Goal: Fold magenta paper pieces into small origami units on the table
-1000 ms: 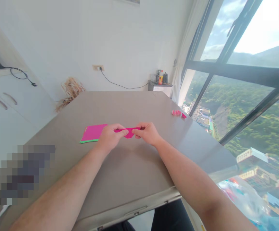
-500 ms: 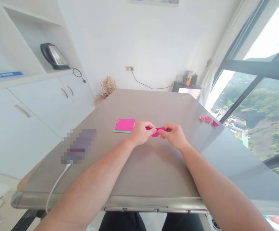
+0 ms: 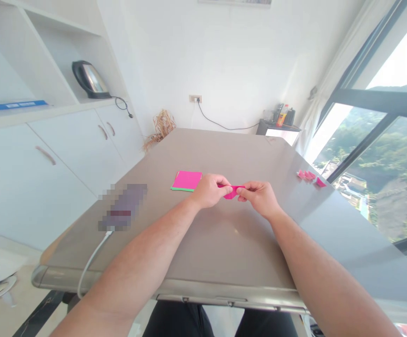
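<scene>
A small folded piece of bright pink paper (image 3: 230, 194) is held between my two hands above the middle of the table. My left hand (image 3: 210, 191) pinches its left end, thumb in front. On the other end, the thumb and fingers of my right hand (image 3: 258, 197) are closed. My fingers cover part of the paper, so its full shape is hidden. Just left of my left hand lies a stack of square paper sheets (image 3: 188, 180), pink on top with a green edge showing below.
Several small folded pink paper pieces (image 3: 309, 176) lie by the table's right edge. A blurred-out dark object (image 3: 126, 206) with a white cable (image 3: 92, 262) rests at the left of the grey table (image 3: 220, 248). Cabinets (image 3: 66, 150) stand left; a window (image 3: 365, 145) is on the right.
The view has swung left, bringing the shelf and kettle into sight. Both hands keep their grip on the folded pink paper, with slight finger shifts along it.
</scene>
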The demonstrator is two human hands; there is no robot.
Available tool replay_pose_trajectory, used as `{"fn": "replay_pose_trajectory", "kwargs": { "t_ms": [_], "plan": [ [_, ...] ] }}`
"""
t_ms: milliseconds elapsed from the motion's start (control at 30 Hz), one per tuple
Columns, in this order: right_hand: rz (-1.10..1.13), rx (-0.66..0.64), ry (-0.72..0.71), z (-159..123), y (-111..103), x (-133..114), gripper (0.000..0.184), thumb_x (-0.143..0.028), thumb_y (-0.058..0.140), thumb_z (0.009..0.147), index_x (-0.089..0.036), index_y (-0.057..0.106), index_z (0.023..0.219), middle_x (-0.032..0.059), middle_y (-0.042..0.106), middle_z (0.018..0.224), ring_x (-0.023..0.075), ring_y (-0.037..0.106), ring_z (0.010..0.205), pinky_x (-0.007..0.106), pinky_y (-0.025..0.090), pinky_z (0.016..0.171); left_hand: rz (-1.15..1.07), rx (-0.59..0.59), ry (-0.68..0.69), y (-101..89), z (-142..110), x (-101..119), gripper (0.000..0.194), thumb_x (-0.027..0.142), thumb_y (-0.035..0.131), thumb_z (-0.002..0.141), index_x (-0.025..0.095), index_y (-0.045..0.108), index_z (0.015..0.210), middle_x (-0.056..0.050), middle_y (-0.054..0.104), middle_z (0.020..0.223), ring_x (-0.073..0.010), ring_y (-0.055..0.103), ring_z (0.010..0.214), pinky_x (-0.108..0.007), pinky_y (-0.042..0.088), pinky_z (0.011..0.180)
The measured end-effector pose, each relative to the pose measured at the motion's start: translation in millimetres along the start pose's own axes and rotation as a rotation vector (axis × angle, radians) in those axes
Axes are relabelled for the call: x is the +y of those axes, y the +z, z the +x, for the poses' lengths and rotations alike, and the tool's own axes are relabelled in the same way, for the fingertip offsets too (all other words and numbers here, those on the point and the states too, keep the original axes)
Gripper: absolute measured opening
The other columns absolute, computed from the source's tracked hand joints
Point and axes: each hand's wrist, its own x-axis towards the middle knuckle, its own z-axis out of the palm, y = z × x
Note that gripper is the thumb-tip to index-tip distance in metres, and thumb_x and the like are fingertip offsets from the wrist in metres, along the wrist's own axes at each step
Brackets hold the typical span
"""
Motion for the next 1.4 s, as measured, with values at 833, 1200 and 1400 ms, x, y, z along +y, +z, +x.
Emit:
{"fn": "replay_pose_trajectory", "kwargs": {
  "t_ms": [833,1200,1400],
  "plan": [
    [0.023,0.254,-0.013,1.4,-8.5,10.6,0.028,-0.047,0.078,0.072,-0.019,0.077,0.076,0.0073,0.073,0.065,0.0209,0.067,0.063,0.034,0.052,0.063,-0.439,0.154,-0.117,3.1,6.6,-13.8,0.019,0.034,0.075,0.07,0.016,0.071,0.071,0.001,0.056,0.06,-0.0107,0.046,0.06,-0.03,0.036,0.064],
    [0.055,0.265,-0.05,3.1,-7.1,13.7,0.031,-0.049,0.078,0.073,-0.018,0.075,0.076,0.0065,0.072,0.065,0.0202,0.068,0.062,0.035,0.055,0.067,-0.612,0.218,-0.168,2.3,11.6,-18.9,0.022,0.029,0.082,0.059,0.016,0.065,0.065,-0.001,0.06,0.064,-0.0097,0.048,0.061,-0.028,0.038,0.064],
    [0.079,0.215,-0.027,2.0,-4.1,6.3,0.03,-0.047,0.075,0.075,-0.017,0.074,0.076,0.0066,0.072,0.065,0.0186,0.065,0.063,0.033,0.052,0.066,-0.453,0.198,-0.113,0.4,8.0,-9.9,0.018,0.032,0.074,0.071,0.017,0.064,0.073,0.001,0.059,0.066,-0.0102,0.05,0.06,-0.028,0.04,0.062]
  ]
}}
